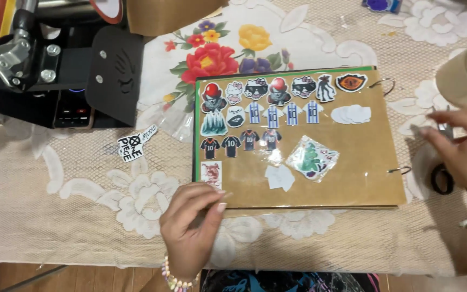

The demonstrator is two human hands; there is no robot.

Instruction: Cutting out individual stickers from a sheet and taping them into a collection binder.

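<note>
At the far left of the counter (55, 227), which is covered with a cream lace cloth, stands a black press machine (55, 70) with metal bolts and a small panel of buttons. Just to the right of it, a loose black-and-white sticker (134, 145) lies alone on the cloth. Below and further right, the left hand (190, 227) rests at the near edge, its fingers curled and pinched together close to the lower left corner of the brown album page (352, 162); I cannot tell if something small is between the fingertips. The page lies flat on the counter, under a clear film, with a green edge and metal rings on its right side. On it are rows of stickers: clown faces, small striped and dark jerseys (271, 114), white blank shapes and one colourful tree sticker (312, 157). A flower print (212, 57) shows on the cloth behind the page. At the right, the right hand (463, 151) is open with fingers spread, over black scissors (442, 176), and a roll of beige tape (463, 75) stands behind it.
</note>
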